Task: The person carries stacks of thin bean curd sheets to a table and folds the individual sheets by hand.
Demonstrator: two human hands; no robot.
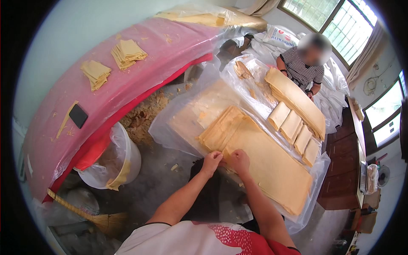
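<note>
A broad stack of thin yellow sheets, which looks like tofu skin, lies before me on a plastic-covered work surface. On its left part rests a layered, part-folded pile of the same sheets. At the near edge of this pile, my left hand pinches a sheet edge between thumb and fingers. Close to its right, my right hand is curled over the same edge. Its fingertips are hidden, so its hold cannot be seen.
Across the surface, a person sits behind another sheet stack and several folded bundles. At left, a pink-covered table bears folded bundles and a phone. Below stand a white bucket and a broom.
</note>
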